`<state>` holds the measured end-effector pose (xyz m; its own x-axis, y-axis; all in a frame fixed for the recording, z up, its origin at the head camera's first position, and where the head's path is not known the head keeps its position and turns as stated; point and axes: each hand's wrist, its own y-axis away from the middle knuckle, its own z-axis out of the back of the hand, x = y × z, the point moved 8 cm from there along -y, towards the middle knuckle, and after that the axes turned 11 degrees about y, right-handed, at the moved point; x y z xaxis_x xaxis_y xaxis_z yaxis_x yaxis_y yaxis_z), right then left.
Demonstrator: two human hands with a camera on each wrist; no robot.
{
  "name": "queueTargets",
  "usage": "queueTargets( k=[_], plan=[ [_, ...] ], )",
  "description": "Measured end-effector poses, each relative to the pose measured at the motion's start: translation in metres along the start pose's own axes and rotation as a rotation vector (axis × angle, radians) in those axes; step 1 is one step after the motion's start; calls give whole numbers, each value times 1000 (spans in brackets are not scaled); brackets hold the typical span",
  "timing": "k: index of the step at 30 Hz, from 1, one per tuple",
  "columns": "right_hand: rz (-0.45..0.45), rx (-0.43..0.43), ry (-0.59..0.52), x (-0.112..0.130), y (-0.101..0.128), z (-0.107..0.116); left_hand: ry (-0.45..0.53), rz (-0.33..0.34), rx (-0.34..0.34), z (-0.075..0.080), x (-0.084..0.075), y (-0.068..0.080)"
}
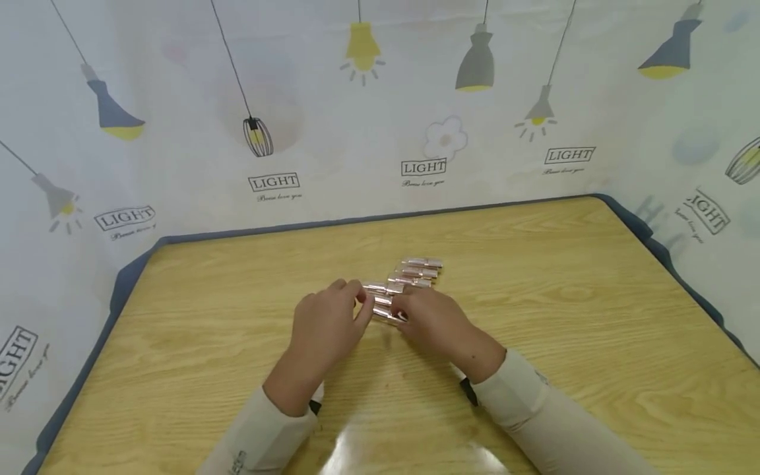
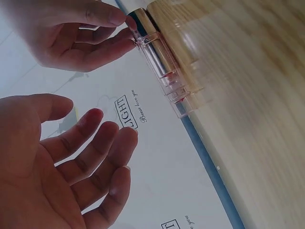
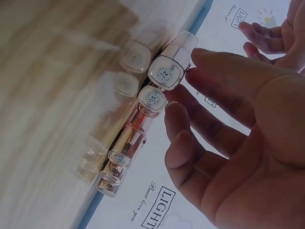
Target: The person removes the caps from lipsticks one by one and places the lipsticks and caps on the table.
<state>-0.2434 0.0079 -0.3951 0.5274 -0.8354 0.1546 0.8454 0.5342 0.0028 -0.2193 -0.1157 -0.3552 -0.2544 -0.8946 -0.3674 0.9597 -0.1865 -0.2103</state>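
At lower left, left sleeve point(image 1: 255, 429), pale with dark lettering, black strap point(image 1: 315, 406) at the wrist. Next, left hand point(image 1: 328, 323), just beside the left ends of the tubes point(image 1: 394, 288). Left grip: released, fingers relaxed and apart, palm bare in the left wrist view.

Tubes: around mid-table, on their sides on the wood-grain table point(image 1: 225, 297). Nearer ones lie between the hands; three more lie beyond, staggered, each further back sitting a bit further right. Can't give a count, hands cover some. Look: slim, shiny, clear casing, silver to rose-gold barrel, reddish parts inside, one dark end in the left wrist view. Right wrist view shows rounded-square end faces; the two closest read 04, further ones too small to read. Glossy surface mirrors them.

Right hand point(image 1: 436, 320) sits over the right ends of the nearer tubes, fingers bent, thumb and index tips at the nearest one. Right grip: can't tell whether it's pinching or only touching.

Right sleeve point(image 1: 552, 409): same pale cloth, black strap there too.

Full width behind: white backdrop point(image 1: 350, 152), printed lamps left to right plus boxed LIGHT text, dark blue border point(image 1: 380, 219) along the table's back edge.
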Motion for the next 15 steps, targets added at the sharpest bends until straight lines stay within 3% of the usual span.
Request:
queueTargets(
  k=[5, 11, 15],
  plan=[
    [-15, 8, 6, -1, 1, 1, 11, 17, 42, -5, 1, 2],
    [-26, -11, 25, -3, 3, 3, 14, 1, 30, -5, -4, 3],
    [-30, 21, 37, -5, 4, 3, 14, 4, 45, -6, -5, 3]
  ],
)
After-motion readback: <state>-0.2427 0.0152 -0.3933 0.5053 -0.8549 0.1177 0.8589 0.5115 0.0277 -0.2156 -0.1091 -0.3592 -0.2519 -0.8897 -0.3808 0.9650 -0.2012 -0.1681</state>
